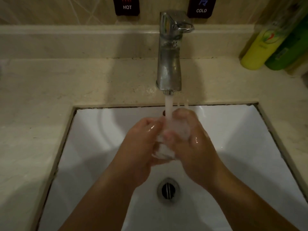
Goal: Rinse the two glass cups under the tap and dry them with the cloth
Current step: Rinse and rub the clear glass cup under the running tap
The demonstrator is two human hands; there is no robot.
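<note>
Beige worktop (50, 97) frames the white sink (241, 130); under the running tap (169, 64) we find left hand (140, 147) and right hand (195, 147) together, gripping one glass cup (164, 150) mid-basin.

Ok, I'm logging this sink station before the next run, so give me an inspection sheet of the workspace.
Surface: beige stone counter around a white sink; drain open.
Job's things: one glass cup under the running tap; second cup and cloth not seen.
Clutter: yellow bottle and green bottle, back right.
Hands: left hand and right hand both hold the cup, wet.
Cables: nothing seen.
Surroundings: HOT label and COLD label on the tiled wall.
</note>
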